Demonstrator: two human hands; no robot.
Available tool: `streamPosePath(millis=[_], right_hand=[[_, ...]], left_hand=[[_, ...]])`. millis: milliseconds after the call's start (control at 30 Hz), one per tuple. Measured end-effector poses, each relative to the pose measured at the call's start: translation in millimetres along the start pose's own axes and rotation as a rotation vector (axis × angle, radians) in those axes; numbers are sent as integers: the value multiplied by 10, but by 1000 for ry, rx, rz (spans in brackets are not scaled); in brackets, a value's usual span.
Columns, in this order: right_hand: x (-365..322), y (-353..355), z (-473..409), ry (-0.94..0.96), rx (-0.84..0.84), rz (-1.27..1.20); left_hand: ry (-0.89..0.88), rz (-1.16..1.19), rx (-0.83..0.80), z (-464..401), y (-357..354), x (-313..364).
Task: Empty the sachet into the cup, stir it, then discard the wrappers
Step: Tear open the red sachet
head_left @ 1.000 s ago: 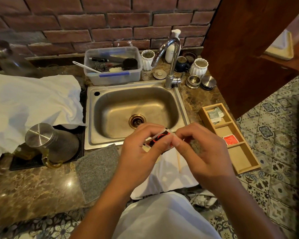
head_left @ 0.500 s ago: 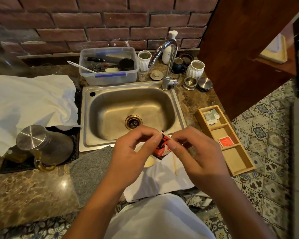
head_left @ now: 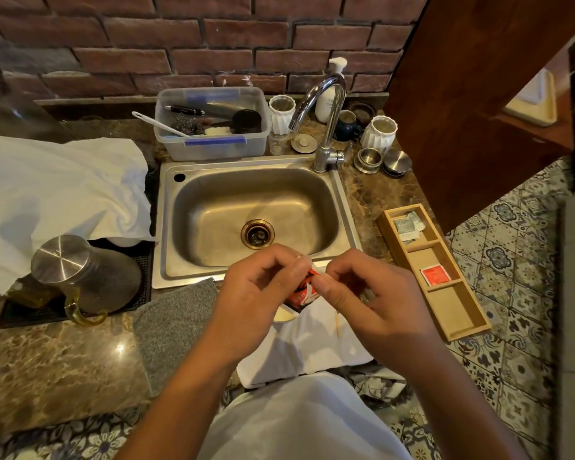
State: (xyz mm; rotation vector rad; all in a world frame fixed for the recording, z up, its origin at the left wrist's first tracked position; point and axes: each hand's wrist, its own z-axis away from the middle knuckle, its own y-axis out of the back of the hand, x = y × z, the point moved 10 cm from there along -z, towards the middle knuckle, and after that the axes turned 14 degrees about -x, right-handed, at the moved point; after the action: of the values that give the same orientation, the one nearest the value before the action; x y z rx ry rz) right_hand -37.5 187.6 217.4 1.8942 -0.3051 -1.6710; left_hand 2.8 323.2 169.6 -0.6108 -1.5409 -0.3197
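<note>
A small red and black sachet [head_left: 302,293] hangs upright between both my hands, just in front of the sink's near edge. My left hand [head_left: 259,290] pinches its top left corner and my right hand [head_left: 372,303] pinches its top right. Directly below the sachet, a pale rim of the cup [head_left: 284,315] shows, mostly hidden by my left hand. It stands on a white cloth [head_left: 312,350]. A thin wooden stir stick [head_left: 338,325] lies on that cloth beside the cup.
The steel sink [head_left: 256,210] with its tap [head_left: 326,127] lies ahead. A wooden divided tray [head_left: 458,313] on the right holds another red sachet [head_left: 435,273] and grey packets. A grey mat [head_left: 176,323] and a steel-lidded glass jug [head_left: 80,277] sit left.
The sachet has turned from lying flat between my fingers to hanging upright over the cup, and both hands have closed in on its top edge.
</note>
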Motion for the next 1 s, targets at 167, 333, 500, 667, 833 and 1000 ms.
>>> streamPosePath(millis=[167,333,500,667,833,1000], right_hand=[[-28,86,13,33,76,52],[-69,201,63,94,132,100],[-12,196,53,51,88,-37],[108,95,26,-69,37,-51],[10,2,-2,-17,-31,33],[49,85,31,0,67,-19]], left_hand=[[-18,-140,3,-5,42,45],[-102,-433,-1,-10,7,232],[-247,-721,129,37,-80,450],[-228,-479,159,58,-27,379],[-136,-422,130,32,-1,251],[12,-71,6,5,-59,22]])
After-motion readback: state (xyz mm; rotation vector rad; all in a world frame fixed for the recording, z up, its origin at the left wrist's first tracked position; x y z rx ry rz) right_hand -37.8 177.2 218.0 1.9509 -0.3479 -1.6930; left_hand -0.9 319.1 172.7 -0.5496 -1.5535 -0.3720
